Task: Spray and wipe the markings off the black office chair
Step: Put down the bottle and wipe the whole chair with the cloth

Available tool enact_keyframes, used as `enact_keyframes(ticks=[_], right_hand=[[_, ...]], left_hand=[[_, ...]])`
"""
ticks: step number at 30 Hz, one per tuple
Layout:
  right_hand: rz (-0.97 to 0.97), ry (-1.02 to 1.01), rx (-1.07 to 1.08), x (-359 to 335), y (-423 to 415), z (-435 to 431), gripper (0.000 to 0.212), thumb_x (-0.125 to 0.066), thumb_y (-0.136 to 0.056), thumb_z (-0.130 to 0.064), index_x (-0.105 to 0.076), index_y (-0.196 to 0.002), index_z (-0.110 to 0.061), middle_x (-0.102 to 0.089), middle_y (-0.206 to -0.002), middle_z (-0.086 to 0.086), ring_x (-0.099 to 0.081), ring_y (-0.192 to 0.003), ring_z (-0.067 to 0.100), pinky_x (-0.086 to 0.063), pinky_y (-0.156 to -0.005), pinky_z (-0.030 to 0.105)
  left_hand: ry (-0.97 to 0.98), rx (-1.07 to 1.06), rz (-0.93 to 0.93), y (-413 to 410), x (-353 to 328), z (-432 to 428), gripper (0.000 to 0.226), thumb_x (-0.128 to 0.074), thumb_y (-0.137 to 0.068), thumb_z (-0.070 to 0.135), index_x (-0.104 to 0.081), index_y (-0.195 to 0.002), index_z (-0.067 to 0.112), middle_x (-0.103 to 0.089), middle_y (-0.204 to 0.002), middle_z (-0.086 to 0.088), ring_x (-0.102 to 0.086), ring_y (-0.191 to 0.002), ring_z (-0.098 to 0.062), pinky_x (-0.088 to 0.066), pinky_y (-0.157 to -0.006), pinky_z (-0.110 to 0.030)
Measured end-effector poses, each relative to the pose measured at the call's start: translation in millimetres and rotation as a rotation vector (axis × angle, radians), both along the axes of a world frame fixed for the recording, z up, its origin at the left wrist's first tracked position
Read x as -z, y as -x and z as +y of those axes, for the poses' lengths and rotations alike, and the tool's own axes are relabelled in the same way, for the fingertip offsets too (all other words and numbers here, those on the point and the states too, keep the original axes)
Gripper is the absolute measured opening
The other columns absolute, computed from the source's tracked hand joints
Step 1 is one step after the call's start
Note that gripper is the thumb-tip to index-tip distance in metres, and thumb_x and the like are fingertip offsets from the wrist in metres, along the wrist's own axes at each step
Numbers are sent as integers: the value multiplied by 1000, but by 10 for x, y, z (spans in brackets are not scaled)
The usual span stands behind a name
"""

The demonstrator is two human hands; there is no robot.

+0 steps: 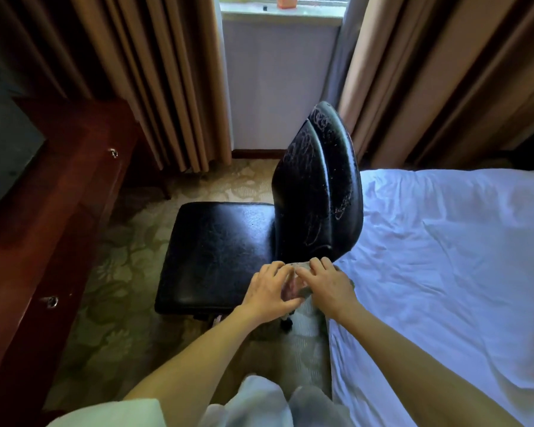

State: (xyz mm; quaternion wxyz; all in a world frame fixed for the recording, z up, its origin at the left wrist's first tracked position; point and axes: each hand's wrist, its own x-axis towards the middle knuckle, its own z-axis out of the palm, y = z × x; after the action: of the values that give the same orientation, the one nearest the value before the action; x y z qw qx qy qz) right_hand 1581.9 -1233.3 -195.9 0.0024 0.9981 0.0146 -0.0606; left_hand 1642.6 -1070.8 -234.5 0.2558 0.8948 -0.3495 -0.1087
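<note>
The black office chair point(228, 248) stands side-on between a wooden cabinet and a bed. Its backrest point(318, 186) rises on the right and carries pale scribbled markings. Faint marks also show on the seat. Both hands meet at the near lower corner of the backrest, holding a crumpled grey cloth point(296, 289) between them. My left hand point(269, 291) grips the cloth's left side with curled fingers. My right hand point(327, 285) covers its right side, fingers bent over it. Most of the cloth is hidden by the hands. No spray bottle is in view.
A dark red wooden cabinet point(53, 229) with metal drawer pulls runs along the left. A bed with a white sheet point(444, 272) touches the chair on the right. Brown curtains point(154, 72) frame a window with a sill point(278, 12). Patterned carpet point(111, 303) lies underfoot.
</note>
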Motion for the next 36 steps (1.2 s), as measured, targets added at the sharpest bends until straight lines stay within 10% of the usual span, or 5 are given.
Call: enact_keyframes(ticks=[24, 36], right_hand=[[-170, -56, -182, 267, -1155, -1635, 62, -69, -57, -3, -47, -111, -24, -58, -92, 5, -52, -79, 27, -46, -46, 32], [-163, -65, -348, 153, -2379, -2302, 70, -75, -51, 3, -48, -109, -25, -58, -85, 8, -54, -70, 29, -23, -45, 22]], left_hand=[[-28, -104, -137, -1125, 181, -1488, 56, -70, -66, 31, -55, -119, 19, -54, -115, 3, -53, -101, -20, -47, -80, -37], [-74, -284, -155, -1998, -10, -2108, 50, -71, -70, 26, -60, -118, 18, -57, -115, 2, -55, -103, -20, -44, -82, -37]])
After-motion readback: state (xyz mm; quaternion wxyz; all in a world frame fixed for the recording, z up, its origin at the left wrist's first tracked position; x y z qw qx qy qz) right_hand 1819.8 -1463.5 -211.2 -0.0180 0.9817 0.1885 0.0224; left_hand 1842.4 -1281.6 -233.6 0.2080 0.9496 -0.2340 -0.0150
